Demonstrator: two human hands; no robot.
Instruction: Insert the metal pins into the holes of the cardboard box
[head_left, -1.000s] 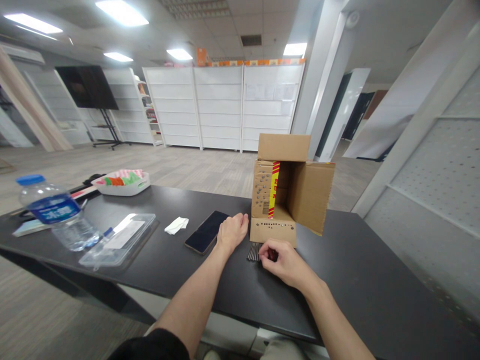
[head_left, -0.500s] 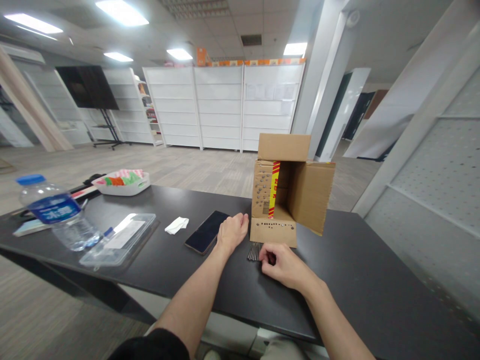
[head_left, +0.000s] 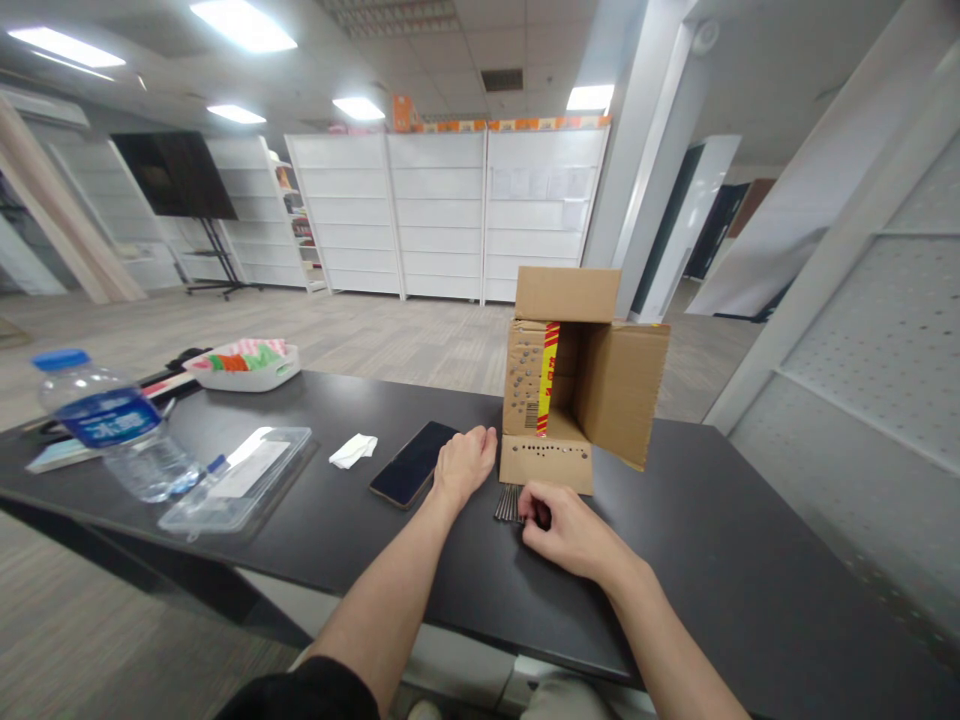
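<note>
My left hand (head_left: pixel 466 465) rests on the dark table in a loose fist, between a phone (head_left: pixel 414 464) and a cardboard box (head_left: pixel 521 375). Its fingers curl away from view, so whatever they might hold is hidden. At the box's lower front flap (head_left: pixel 547 462), my right hand (head_left: pixel 559 525) is closed in a pinch over the right end of a row of thin metal screws or nails (head_left: pixel 507 503). What lies between those fingertips is too small to make out. The box stands with its opening facing me, and metal heads dot its left flap.
Left of the phone lie a crumpled white tissue (head_left: pixel 352 451) and a clear plastic case (head_left: pixel 247 480). A water bottle (head_left: pixel 112 425) with a blue cap stands beside the case. Farther back sits a white tray (head_left: pixel 247 378) with colourful items. The box's right flap (head_left: pixel 630 390) sticks outward.
My right hand has shifted very slightly at the row of metal pieces. My left hand and the box stay in place.
</note>
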